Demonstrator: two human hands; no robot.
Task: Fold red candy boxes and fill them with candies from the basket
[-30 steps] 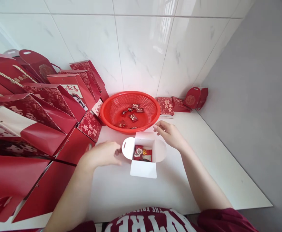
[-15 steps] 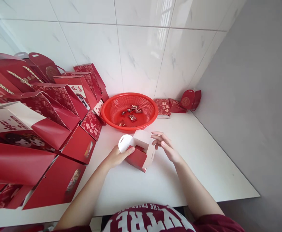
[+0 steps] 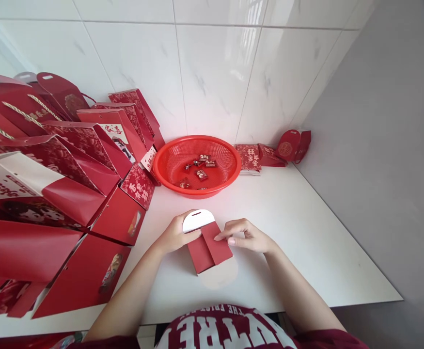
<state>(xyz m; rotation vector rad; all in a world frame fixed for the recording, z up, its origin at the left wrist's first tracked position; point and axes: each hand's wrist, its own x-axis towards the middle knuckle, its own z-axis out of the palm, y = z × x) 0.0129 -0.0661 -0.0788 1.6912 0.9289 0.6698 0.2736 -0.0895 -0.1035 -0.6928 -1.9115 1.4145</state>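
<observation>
A small red carton point(image 3: 216, 242) sits on the white tabletop, two red flaps folded over its top. At its far end a white rounded tab with a slot sticks up, and a pale rounded flap point(image 3: 219, 274) spreads out at the near end. My left hand point(image 3: 177, 234) grips the carton's left side, thumb lying on the top flap. From the right, my right hand point(image 3: 247, 235) touches the right-hand flap with its index fingertip; its thumb is apart and the other fingers are curled. The carton's contents are hidden.
Behind the carton stands a red plastic basket point(image 3: 197, 193) with several wrapped sweets point(image 3: 201, 174) in it. Many red gift boxes point(image 3: 81, 261) crowd the left side. Small red packets point(image 3: 248, 157) and a rounded red box point(image 3: 288, 145) lie against the tiled wall at back right.
The carton's red side flaps have folded inward over its top, covering the contents. The carton has turned slightly, and my right hand has moved from beside it onto the right flap.
</observation>
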